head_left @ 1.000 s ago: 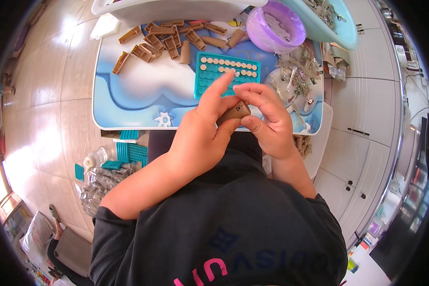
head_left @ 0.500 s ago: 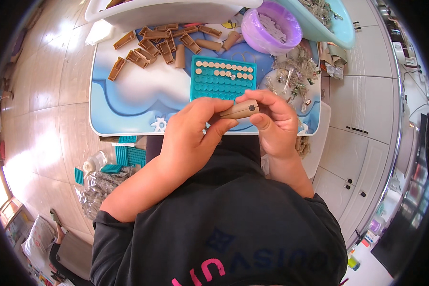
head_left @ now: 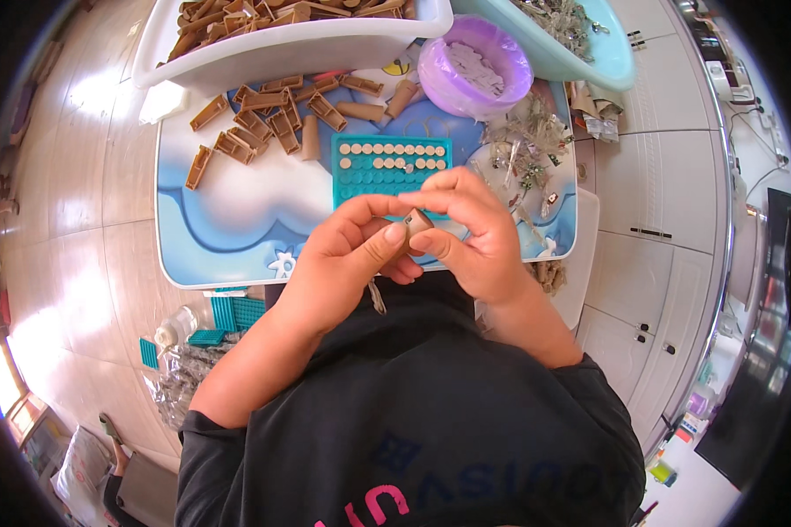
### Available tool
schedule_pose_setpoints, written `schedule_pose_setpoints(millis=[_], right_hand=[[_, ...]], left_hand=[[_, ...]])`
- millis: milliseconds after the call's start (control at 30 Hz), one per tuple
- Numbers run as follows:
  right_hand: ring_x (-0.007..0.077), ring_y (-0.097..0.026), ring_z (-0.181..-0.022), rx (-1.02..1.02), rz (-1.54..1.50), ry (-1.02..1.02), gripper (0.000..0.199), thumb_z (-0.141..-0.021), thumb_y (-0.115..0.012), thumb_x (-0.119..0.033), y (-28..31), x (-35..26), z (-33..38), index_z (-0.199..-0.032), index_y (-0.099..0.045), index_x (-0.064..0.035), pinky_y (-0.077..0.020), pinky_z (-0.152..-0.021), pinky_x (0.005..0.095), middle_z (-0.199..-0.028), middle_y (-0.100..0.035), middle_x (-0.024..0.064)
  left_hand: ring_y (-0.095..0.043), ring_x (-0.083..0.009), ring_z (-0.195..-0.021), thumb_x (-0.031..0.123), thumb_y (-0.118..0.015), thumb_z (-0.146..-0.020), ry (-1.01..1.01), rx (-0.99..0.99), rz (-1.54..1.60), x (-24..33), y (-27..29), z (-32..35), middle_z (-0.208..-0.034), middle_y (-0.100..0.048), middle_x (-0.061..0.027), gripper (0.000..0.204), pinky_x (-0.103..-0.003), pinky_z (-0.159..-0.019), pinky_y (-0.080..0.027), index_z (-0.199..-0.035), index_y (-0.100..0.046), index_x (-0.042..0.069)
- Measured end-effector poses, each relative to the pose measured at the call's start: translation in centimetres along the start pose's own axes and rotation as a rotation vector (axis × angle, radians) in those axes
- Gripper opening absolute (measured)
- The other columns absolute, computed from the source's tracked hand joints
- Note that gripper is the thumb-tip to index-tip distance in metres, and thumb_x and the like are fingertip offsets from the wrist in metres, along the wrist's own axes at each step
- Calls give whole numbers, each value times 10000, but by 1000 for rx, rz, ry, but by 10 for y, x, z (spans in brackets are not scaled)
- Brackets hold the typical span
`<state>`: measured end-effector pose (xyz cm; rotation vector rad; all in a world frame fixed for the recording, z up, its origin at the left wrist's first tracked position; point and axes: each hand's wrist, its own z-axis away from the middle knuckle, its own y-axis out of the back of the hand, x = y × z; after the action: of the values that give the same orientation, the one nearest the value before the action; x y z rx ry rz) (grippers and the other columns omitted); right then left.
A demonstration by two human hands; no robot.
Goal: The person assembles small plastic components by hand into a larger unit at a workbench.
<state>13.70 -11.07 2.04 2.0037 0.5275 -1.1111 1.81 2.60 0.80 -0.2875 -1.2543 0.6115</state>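
- One small brown piece was between the left hand and the right hand, over the near part of the table.
- Left hand: its thumb pressed the piece from the left. Its other fingers were bent below, and I could not tell what they touched there.
- Right hand: its thumb and forefinger closed on the same piece from the right, so the grip was narrow on both sides.
- Just below the left hand hung a thin pale cord; whether it was fastened to the piece was hidden.
- Beyond the hands lay a teal tray. Its far row of pale discs looked full, while the next row had a gap.
- At the far left, loose brown cases lay in a heap, and behind them stood a white tub with more of them.
- At the far right stood a purple basin; wrapped trinkets were spread nearer.
- In my judgement, the piece could slip and fall, because mainly fingertips seemed to support it.
- The cord could become caught between the fingers, if the hands turned the piece carelessly.
- Some discs could jump from their places, if a knuckle bumped the tray, which was near the hands.
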Motion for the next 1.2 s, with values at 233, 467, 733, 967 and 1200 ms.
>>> schedule_pose_setpoints(millis=[233,467,733,967,1200], right_hand=[[255,-617,-755,90,556,-34,141,-784,-649,-142,68,25,-87,-880,-654,-39,-482,-673,347,-817,-629,113],[262,-599,-723,-349,1025,-176,148,-768,-630,-128,74,69,-138,-881,-649,-34,-474,-658,329,-820,-642,121],[228,-639,-698,-88,765,-268,180,-797,-609,-171,83,45,-130,-939,-676,-83,-493,-641,359,-788,-664,109],[99,-592,-651,95,402,-302,189,-815,-618,-124,87,56,-106,-982,-669,-52,-467,-599,254,-747,-658,29],[82,-582,-674,270,222,-226,160,-838,-598,-62,77,40,-85,-979,-664,-25,-474,-637,242,-786,-666,37]], left_hand=[[-638,-169,-788,184,-490,-956,144,-85,294,3,7,0,-963,-598,-90,360,-297,-729,-527,-1292,-454,63],[-646,-178,-803,188,-482,-960,166,-34,277,2,8,-3,-964,-600,-93,324,-301,-735,-536,-1258,-482,63],[-637,-177,-801,205,-493,-958,144,41,382,-4,13,-3,-950,-610,-90,317,-303,-731,-535,-1226,-502,37],[-627,-177,-852,212,-513,-949,147,25,431,-6,10,-2,-1005,-598,-95,365,-304,-760,-528,-1243,-467,0],[-610,-190,-880,191,-478,-951,198,63,496,-7,8,-3,-994,-604,-115,362,-306,-797,-508,-1235,-469,-34]])
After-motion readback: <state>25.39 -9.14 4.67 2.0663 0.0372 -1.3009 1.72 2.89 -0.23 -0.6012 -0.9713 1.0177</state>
